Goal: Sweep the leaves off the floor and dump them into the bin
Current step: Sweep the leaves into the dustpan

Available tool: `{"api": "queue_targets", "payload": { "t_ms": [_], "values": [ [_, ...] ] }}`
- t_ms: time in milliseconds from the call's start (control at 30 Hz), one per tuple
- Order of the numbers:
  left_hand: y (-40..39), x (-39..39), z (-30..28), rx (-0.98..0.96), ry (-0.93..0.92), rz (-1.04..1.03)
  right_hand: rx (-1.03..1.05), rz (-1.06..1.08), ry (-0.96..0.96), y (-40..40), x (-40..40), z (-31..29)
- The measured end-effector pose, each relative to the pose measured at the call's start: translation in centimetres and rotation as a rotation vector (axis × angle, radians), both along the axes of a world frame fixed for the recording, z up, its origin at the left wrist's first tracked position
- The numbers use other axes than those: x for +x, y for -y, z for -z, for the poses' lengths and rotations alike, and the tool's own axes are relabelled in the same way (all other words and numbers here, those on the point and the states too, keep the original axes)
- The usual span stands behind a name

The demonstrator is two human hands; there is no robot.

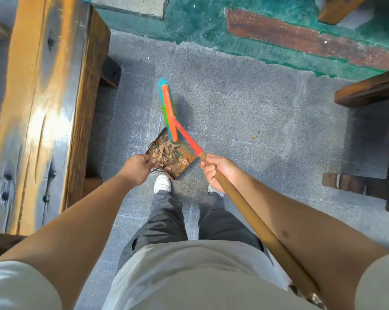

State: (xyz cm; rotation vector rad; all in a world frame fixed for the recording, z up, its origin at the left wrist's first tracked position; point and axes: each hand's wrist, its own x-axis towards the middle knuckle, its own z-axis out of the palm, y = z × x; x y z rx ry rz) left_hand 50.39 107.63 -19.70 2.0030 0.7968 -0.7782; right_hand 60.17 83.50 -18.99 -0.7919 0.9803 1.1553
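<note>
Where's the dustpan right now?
The dustpan sits mid-frame in the head view, just ahead of the shoes, left hand at its handle, broom head beyond it.

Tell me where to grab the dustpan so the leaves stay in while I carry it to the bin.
Grip the dustpan at its near, closed end by the thin handle, where the left hand already holds it, coming from above on your own side. The leaves lie heaped in the tray and the far edge by the broom head is open, so lifting from the near end probably needs the mouth kept level or raised.
</note>
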Motion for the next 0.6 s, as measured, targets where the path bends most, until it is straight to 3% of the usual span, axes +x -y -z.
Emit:
{"api": "queue_targets", "payload": {
  "t_ms": [267, 600],
  "values": [
    [0.2, -0.4, -0.4, 0.019, 0.032, 0.013, 0.024, 0.052, 0.053, 2.7, -0.2, -1.9],
    [0.7, -0.8, -0.1, -0.038, 0.042, -0.007, -0.114, 0.016, 0.041, 3.7, -1.2, -0.5]
  ]
}}
